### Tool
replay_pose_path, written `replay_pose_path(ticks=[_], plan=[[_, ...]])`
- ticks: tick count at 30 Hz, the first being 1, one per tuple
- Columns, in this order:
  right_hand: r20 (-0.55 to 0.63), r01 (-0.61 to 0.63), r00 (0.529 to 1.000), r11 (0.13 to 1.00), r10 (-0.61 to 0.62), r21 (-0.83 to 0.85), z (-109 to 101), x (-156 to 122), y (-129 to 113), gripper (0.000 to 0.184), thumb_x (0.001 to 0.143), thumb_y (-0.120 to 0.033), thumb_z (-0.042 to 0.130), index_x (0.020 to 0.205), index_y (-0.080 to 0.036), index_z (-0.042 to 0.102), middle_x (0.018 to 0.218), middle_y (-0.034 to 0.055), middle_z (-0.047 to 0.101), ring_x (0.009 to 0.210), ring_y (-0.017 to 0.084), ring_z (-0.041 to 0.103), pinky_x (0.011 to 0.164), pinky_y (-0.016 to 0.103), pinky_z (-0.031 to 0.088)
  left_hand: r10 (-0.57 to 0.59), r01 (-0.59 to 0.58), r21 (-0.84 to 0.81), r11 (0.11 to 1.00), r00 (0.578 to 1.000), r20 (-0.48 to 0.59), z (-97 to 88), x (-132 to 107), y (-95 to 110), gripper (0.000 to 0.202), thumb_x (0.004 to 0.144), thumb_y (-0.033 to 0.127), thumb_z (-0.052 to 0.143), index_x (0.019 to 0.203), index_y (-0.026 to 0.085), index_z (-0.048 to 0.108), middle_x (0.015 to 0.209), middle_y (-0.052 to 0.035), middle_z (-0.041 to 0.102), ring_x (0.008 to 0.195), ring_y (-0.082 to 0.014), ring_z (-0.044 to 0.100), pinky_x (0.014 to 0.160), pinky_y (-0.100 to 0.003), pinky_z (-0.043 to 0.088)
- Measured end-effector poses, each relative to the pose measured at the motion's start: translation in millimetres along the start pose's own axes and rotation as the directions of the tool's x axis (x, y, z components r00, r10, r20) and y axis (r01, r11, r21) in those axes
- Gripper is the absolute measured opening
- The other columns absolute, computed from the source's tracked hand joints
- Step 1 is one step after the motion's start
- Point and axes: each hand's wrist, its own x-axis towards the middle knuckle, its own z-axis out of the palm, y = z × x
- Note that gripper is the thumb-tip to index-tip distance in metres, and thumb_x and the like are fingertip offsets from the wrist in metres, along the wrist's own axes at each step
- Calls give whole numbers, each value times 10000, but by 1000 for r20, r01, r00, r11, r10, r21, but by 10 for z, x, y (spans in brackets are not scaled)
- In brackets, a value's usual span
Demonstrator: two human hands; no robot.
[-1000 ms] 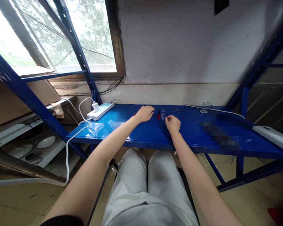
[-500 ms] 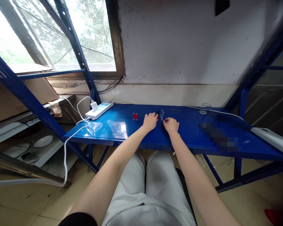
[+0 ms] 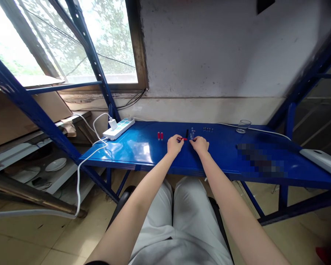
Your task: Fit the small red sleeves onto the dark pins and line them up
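Observation:
My left hand [image 3: 174, 144] rests on the blue shelf top [image 3: 132, 147] with fingers pinched on a small red piece [image 3: 183, 139]. My right hand [image 3: 200, 144] is curled close beside it, fingertips almost touching the same piece; what it holds is too small to make out. Just beyond the fingers stand a small black part [image 3: 187, 133] and a clear small part [image 3: 192, 133]. Two red pieces [image 3: 160, 135] stand upright to the left of my left hand. A short row of tiny dark parts [image 3: 206, 129] lies further back.
A white power strip [image 3: 118, 129] with a plugged charger and white cable sits at the shelf's back left. A clear glass [image 3: 243, 126] stands back right, and a white flat object [image 3: 322, 160] at the far right. Blue rack posts [image 3: 30, 106] frame the sides; plates lie low left.
My left hand moved from the back of the shelf, right and nearer me, uncovering the two red pieces, and now pinches a red piece. My right hand barely shifted.

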Motion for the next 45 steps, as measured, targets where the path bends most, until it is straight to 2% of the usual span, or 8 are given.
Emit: replay_pose_path(ticks=[10,20,23,26,30,33,36,45], plan=[[78,-49,996,998,47,32,-38,64,-60,170,758,-320,588,768,-161,647,773,118,665,814,272,617,768,415,404,-96,73,-172,982,988,-124,-145,-117,18,185,795,311,521,901,184,601,882,-57,635,760,-122,564,711,-254,480],[116,-83,990,996,80,18,-68,54,-119,174,782,-301,563,841,-162,649,848,99,672,873,244,613,765,344,400,-61,0,-278,961,976,-209,-94,-95,-38,137,746,272,579,824,166,618,777,-34,618,647,-103,520,630,-236,458],[77,-13,997,999,15,-34,-46,-8,-109,178,806,-296,532,840,-169,651,849,90,674,867,226,609,765,329,382,-50,-16,-290,957,975,-217,-93,-102,-33,127,744,262,580,815,165,620,766,-31,617,634,-100,514,619,-230,448],[17,139,990,981,-138,-138,-45,-81,-112,173,819,-277,513,813,-163,643,889,94,668,858,218,597,768,331,354,-23,-40,-280,959,975,-219,-89,-111,-28,123,749,263,576,812,166,619,759,-30,617,627,-99,513,617,-228,442],[-22,330,937,907,-348,-260,-60,-165,-143,178,847,-223,468,839,-140,625,926,115,651,862,212,575,758,331,324,2,-66,-267,961,973,-231,-77,-110,-32,125,761,268,566,817,172,622,763,-31,621,631,-102,514,620,-231,436],[-3,418,898,857,-439,-301,-64,-201,-172,188,856,-204,446,846,-125,616,903,126,647,851,221,568,747,336,315,4,-66,-257,964,972,-235,-67,-99,-45,121,764,260,560,814,168,621,764,-34,626,637,-105,518,628,-235,440],[10,456,878,831,-478,-317,-68,-220,-190,190,856,-194,438,844,-117,611,901,134,642,846,228,565,743,344,311,-3,-62,-254,965,969,-245,-56,-88,-61,121,767,258,561,819,167,621,771,-37,629,646,-108,527,635,-239,444],[23,455,879,820,-477,-347,-68,-224,-188,195,857,-197,425,847,-115,602,903,128,646,837,227,569,731,344,316,14,-77,-244,967,968,-251,-70,-99,-42,123,775,261,556,827,169,619,787,-44,636,674,-118,548,657,-249,456]])
